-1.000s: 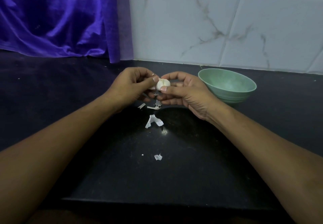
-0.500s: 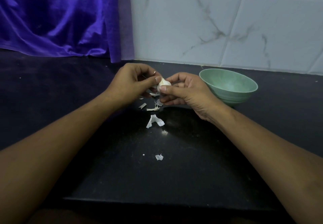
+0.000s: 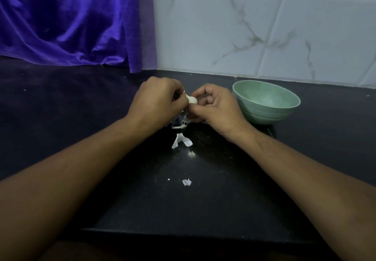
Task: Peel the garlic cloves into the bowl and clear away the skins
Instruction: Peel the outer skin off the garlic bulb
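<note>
Fingers of the left hand (image 3: 160,100) curl in and pinch the left side of the garlic (image 3: 191,99), which is held raised over loose skins (image 3: 181,140) on the desk (image 3: 61,118), while the right hand (image 3: 215,106) grips it from the right and below. Just right of that hand stands the green bowl (image 3: 262,112), so a freed clove would probably go rightward, carried by the nearer right hand.
</note>
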